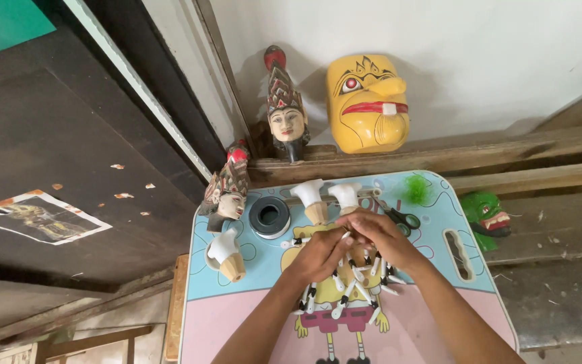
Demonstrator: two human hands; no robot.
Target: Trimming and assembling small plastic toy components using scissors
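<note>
Small tray table (439,202) with a blue and pink cartoon-print top, pushed up against a wooden ledge (479,152). On the ledge: a yellow mask (367,102) with a red mouth leaning on the wall, and a carved puppet head (285,108) with a tall pointed crown just beside it. A second puppet head (227,185) lies tilted at the table's left back corner. A green mask (488,217) sits just off the table's right edge.

On the table top: a dark grey tape roll (269,217) at back left, two white-capped wooden pegs (328,199) upright behind the hands, and a third white-capped peg (226,253) lying on its side at left. Scissors (402,219) are partly hidden behind the right hand; a tuft of green fluff (415,189) sits behind them.

A faded torn paper picture (35,216) is stuck on the dark panel at left.

Grip: left hand (318,255) and right hand (378,236) meet over the table centre, fingers curled in and pinched together on something small — what it is, cannot tell. Under them is a loose pile of small white pieces with black tips (351,290), the hands directly above it and touching its top.
</note>
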